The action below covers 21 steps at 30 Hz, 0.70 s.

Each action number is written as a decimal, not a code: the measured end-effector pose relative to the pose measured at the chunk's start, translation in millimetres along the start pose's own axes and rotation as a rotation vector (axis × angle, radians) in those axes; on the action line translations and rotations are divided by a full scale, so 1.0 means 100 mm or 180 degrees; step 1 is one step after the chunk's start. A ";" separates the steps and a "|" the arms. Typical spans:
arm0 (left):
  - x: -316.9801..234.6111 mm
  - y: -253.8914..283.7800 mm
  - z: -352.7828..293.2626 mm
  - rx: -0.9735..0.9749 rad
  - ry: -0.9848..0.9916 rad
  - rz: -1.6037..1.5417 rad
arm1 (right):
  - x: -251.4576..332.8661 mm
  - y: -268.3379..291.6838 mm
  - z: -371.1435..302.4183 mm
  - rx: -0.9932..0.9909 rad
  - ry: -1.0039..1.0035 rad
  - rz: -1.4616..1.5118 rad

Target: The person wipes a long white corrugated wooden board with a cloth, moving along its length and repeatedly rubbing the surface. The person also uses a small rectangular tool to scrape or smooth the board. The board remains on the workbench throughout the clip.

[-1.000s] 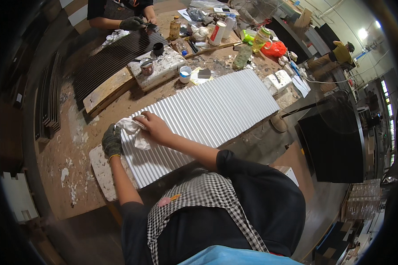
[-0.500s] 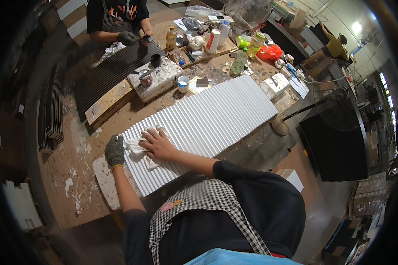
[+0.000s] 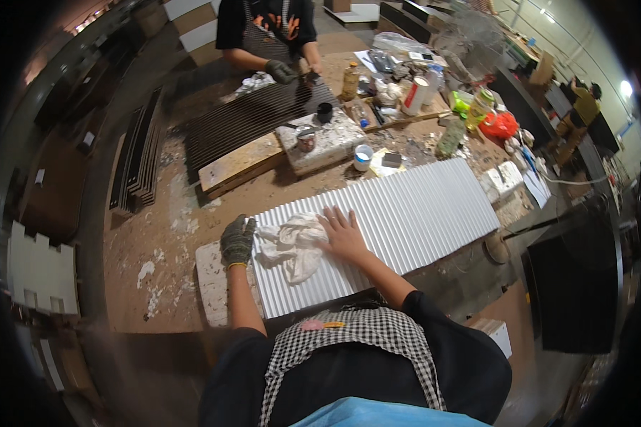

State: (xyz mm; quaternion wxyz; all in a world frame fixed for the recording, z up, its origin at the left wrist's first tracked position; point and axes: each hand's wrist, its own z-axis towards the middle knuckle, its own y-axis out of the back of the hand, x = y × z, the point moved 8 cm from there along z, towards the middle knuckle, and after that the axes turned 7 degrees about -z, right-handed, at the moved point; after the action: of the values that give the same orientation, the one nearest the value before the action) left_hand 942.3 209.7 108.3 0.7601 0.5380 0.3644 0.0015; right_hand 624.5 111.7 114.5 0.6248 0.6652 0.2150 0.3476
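A white ribbed panel (image 3: 413,206) lies slantwise in front of me on the workbench. My left hand (image 3: 237,240), in a dark grey knit glove, grips the panel's left end with its fingers curled at the edge. Bare and flat, my right hand (image 3: 344,233) rests on the ribs with fingers spread. Just left of it, a crumpled white rag (image 3: 295,245) is spread over the panel's left part, touching or nearly touching my fingertips. Under the panel's left end a pale, stained block (image 3: 212,281) sticks out.
Across the paint-spotted bench (image 3: 167,263), a co-worker's gloved hand (image 3: 281,71) is over a dark ribbed panel (image 3: 242,121). Between us stand a wooden beam (image 3: 238,165), a white-stained block (image 3: 327,153) and a small paint cup (image 3: 363,157). Bottles and a red bag (image 3: 498,126) crowd the far right.
My right hand has slid right off the rag onto the bare ribs, its fingers spreading. The rag stays, more spread out. My left hand keeps its grip. The whole view has shifted.
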 end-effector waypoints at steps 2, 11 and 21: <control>-0.01 0.00 0.01 0.0085 0.0067 -0.0006 | -0.01 -0.09 -0.02 0.0088 -0.0032 -0.0041; -0.15 0.05 -0.06 0.0127 -0.0097 -0.0160 | -0.05 0.15 0.16 0.0921 0.0169 -0.0010; -0.15 -0.07 0.02 0.0488 0.0059 -0.0320 | -0.09 1.85 0.39 -0.0571 0.0498 0.0767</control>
State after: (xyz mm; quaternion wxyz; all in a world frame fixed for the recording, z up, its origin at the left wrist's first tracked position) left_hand 929.7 199.5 111.2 0.7124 0.5756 0.3970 -0.0595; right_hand 619.5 55.4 295.3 0.6169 0.5987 0.1498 0.4885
